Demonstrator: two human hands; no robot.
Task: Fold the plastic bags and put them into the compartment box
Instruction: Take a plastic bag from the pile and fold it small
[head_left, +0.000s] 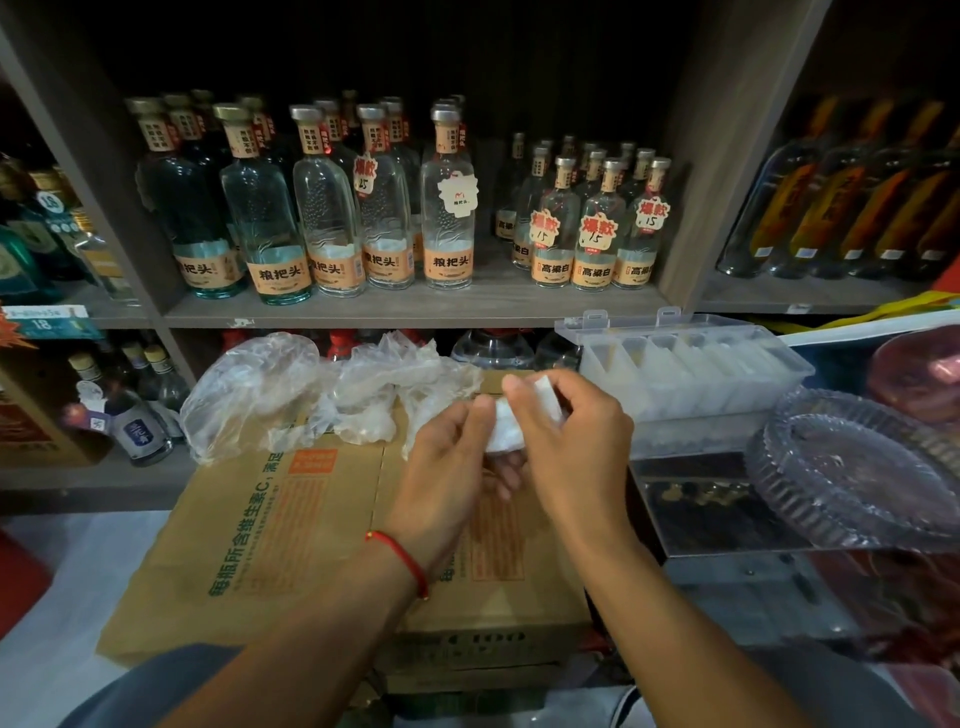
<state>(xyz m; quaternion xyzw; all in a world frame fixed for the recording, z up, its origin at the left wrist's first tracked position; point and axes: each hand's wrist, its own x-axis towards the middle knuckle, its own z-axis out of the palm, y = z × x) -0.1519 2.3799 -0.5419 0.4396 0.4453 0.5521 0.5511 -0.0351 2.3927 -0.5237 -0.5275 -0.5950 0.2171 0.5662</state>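
bottle shelves (415, 306) behind carton (291, 519) | left hand (447, 467) and right hand (566, 441) pinch folded bag (506, 434) | loose bags (322, 395) on carton | box (691, 374) open, right

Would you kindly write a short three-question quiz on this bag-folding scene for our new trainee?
1. True or false: the compartment box has its lid shut.
2. What do both hands hold? A) bottle B) folded plastic bag C) glass dish
3. Where do the unfolded bags lie?

Key:
1. False; it is open.
2. B: left hand and right hand pinch the folded plastic bag.
3. The unfolded bags lie on the cardboard carton.
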